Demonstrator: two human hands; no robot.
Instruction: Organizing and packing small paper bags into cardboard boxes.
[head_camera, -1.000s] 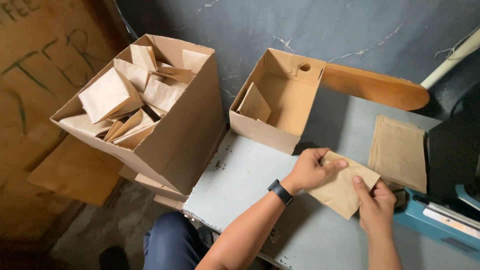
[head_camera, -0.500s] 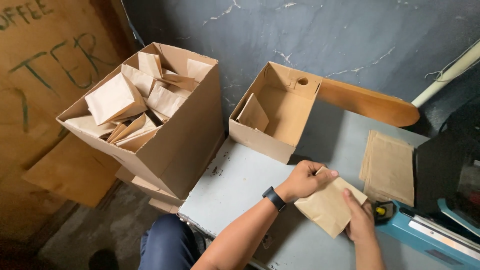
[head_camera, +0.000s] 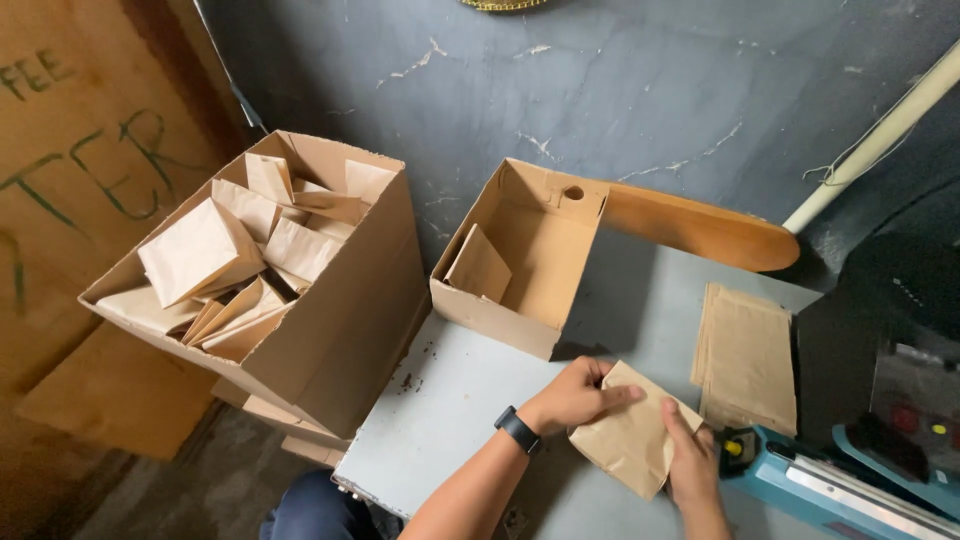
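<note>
- I see a small, flat brown paper pouch (head_camera: 632, 440), creased and slightly crumpled, lying tilted on the grey metal worktop (head_camera: 450, 410) near its front edge.
- My left hand (head_camera: 575, 395), a black watch on its wrist, presses the pouch's upper left edge, fingers curled over the top.
- My right hand (head_camera: 690, 455) pinches the pouch's right edge, fingers laid along it.
- Just right of the pouch lies a flat stack of matching brown paper bags (head_camera: 748, 355), and a blue heat sealer (head_camera: 830, 490) sits at the front right.
- Behind the pouch stands a small open cardboard box (head_camera: 520, 260) holding one pouch; a larger cardboard box (head_camera: 300, 290) left of the worktop is full of them.
</note>
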